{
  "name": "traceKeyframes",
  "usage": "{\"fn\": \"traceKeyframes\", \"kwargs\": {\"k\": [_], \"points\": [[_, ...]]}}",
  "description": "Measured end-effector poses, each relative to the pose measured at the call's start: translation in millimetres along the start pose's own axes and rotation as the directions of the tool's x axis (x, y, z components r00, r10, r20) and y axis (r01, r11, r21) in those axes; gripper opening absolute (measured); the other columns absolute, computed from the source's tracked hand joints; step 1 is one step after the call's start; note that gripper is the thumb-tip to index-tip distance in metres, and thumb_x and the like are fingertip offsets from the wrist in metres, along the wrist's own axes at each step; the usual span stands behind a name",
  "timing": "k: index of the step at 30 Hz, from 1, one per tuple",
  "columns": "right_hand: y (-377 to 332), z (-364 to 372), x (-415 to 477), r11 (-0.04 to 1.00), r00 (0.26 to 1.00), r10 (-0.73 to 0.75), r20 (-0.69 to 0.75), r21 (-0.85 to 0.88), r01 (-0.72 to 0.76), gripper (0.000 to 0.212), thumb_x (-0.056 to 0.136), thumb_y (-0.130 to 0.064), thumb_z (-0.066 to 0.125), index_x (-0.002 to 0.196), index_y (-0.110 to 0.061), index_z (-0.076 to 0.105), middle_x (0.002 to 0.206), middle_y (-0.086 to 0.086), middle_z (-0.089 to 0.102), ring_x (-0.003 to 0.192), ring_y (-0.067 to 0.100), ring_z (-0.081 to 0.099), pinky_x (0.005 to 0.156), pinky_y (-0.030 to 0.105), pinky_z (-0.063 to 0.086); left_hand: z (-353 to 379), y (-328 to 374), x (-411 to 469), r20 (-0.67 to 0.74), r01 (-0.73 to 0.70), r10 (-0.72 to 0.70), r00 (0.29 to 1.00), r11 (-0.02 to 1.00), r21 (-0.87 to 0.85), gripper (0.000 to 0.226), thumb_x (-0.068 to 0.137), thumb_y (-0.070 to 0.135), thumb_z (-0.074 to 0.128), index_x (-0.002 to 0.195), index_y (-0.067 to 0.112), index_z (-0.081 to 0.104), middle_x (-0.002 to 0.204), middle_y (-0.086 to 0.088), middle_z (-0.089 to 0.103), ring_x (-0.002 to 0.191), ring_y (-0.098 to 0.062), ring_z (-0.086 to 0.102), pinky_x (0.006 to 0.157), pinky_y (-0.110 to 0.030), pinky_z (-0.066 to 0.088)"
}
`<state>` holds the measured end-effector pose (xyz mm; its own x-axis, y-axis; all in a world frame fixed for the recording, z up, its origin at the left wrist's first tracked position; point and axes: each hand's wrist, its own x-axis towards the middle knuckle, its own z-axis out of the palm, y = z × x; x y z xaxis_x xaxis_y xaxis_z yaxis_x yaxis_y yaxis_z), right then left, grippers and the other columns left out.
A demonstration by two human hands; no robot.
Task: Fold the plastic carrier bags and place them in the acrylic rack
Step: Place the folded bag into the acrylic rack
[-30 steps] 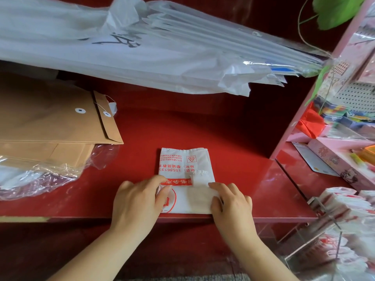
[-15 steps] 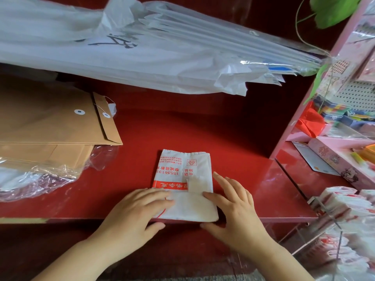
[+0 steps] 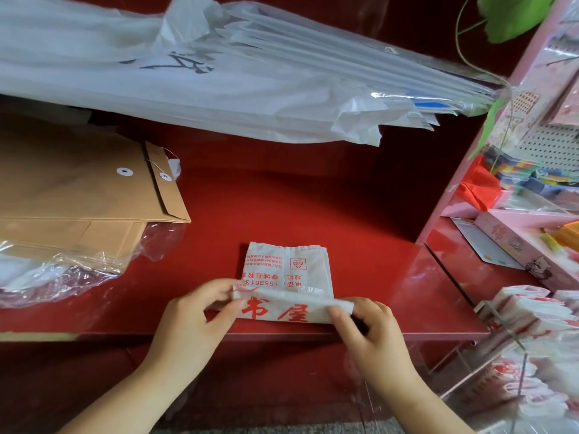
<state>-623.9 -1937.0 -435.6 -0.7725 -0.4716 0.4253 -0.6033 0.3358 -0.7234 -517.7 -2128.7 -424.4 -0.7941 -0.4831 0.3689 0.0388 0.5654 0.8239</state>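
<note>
On the red shelf, my left hand and right hand each pinch the carrier bag, its near edge lifted. The acrylic rack, blurred, seems to hold folded bags.

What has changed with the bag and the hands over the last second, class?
Both hands, left hand and right hand, went from pressing flat to pinching the carrier bag's near edge, lifting it and folding it away from the person. The envelopes and the filled acrylic rack stayed put.
</note>
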Motion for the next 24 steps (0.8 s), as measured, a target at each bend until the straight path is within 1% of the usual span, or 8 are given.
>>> {"fn": "traceKeyframes", "kwargs": {"k": [4, 6, 8, 12, 15, 18, 21, 24], "points": [[-7, 5, 8, 0.985, 0.982, 0.165, -0.088, 0.068, -0.159, 0.018, 0.069, -0.049, 0.047, 0.082, -0.038, 0.053, 0.065, -0.010, 0.062, 0.064, 0.012, 0.056, 0.083, 0.042, 0.043, 6, 4, 6, -0.061, 0.114, -0.111, 0.992, 0.993, 0.034, 0.035, 0.080, 0.005, 0.067, 0.111, 0.019, 0.062, 0.075, 0.022, 0.062, 0.072, 0.002, 0.063, 0.060, 0.000, 0.042], [-8, 9, 9, 0.986, 0.981, 0.164, -0.108, 0.000, -0.165, 0.027, 0.076, -0.033, 0.054, 0.102, -0.037, 0.050, 0.057, -0.009, 0.056, 0.064, 0.010, 0.052, 0.085, 0.032, 0.036, 9, 9, 7, -0.061, 0.132, -0.128, 0.990, 0.989, 0.066, 0.044, 0.081, 0.009, 0.065, 0.123, 0.018, 0.054, 0.092, 0.015, 0.060, 0.070, -0.005, 0.062, 0.058, -0.002, 0.043], [-10, 13, 9, 0.979, 0.986, 0.086, -0.141, -0.174, -0.110, 0.042, 0.077, -0.026, 0.053, 0.118, -0.025, 0.052, 0.061, -0.014, 0.052, 0.064, 0.007, 0.049, 0.080, 0.020, 0.027, 11, 8, 8, -0.041, 0.096, -0.091, 0.995, 0.981, 0.166, 0.046, 0.081, 0.010, 0.066, 0.123, 0.023, 0.051, 0.102, 0.010, 0.055, 0.067, -0.006, 0.058, 0.058, -0.003, 0.042], [-3, 19, 7, 0.828, 0.972, -0.184, -0.147, -0.556, 0.073, 0.038, 0.073, -0.030, 0.042, 0.102, -0.018, 0.063, 0.081, -0.003, 0.059, 0.074, 0.013, 0.044, 0.062, 0.027, 0.035, 14, -3, 9, 0.008, -0.136, 0.148, 0.989, 0.886, 0.443, 0.029, 0.078, 0.022, 0.064, 0.105, 0.014, 0.068, 0.108, -0.001, 0.061, 0.070, -0.018, 0.062, 0.066, -0.025, 0.050], [1, 18, 6, 0.806, 0.965, -0.228, -0.126, -0.580, 0.115, 0.035, 0.077, -0.028, 0.039, 0.097, -0.018, 0.066, 0.099, 0.003, 0.064, 0.088, 0.015, 0.042, 0.066, 0.031, 0.046, 17, -12, 7, 0.119, -0.290, 0.282, 0.952, 0.710, 0.642, 0.047, 0.086, 0.053, 0.036, 0.105, 0.021, 0.066, 0.114, -0.005, 0.063, 0.098, -0.022, 0.054, 0.081, -0.041, 0.047], [5, 15, 4, 0.766, 0.960, -0.279, -0.017, -0.607, 0.212, 0.039, 0.090, -0.039, 0.034, 0.101, -0.019, 0.065, 0.114, 0.000, 0.064, 0.104, 0.014, 0.045, 0.083, 0.030, 0.045, 12, -19, 7, 0.317, -0.410, 0.261, 0.912, 0.615, 0.673, 0.070, 0.085, 0.072, 0.010, 0.120, 0.024, 0.048, 0.123, 0.000, 0.060, 0.116, -0.016, 0.040, 0.102, -0.035, 0.017], [9, 10, 3, 0.729, 0.950, -0.298, 0.094, -0.620, 0.290, 0.055, 0.083, -0.061, 0.034, 0.107, -0.021, 0.062, 0.113, -0.006, 0.065, 0.107, 0.013, 0.049, 0.092, 0.032, 0.040, 6, -19, 7, 0.395, -0.446, 0.221, 0.892, 0.579, 0.682, 0.073, 0.071, 0.077, 0.023, 0.120, 0.027, 0.044, 0.117, 0.006, 0.064, 0.113, -0.010, 0.040, 0.098, -0.032, 0.024], [11, 4, 4, 0.741, 0.943, -0.296, 0.155, -0.586, 0.329, 0.053, 0.067, -0.057, 0.043, 0.108, -0.026, 0.058, 0.111, -0.009, 0.066, 0.106, 0.009, 0.048, 0.084, 0.032, 0.050, 0, -15, 8, 0.404, -0.472, 0.258, 0.878, 0.610, 0.636, 0.069, 0.058, 0.070, 0.036, 0.115, 0.033, 0.043, 0.108, 0.015, 0.064, 0.105, -0.005, 0.041, 0.090, -0.023, 0.036]]}}
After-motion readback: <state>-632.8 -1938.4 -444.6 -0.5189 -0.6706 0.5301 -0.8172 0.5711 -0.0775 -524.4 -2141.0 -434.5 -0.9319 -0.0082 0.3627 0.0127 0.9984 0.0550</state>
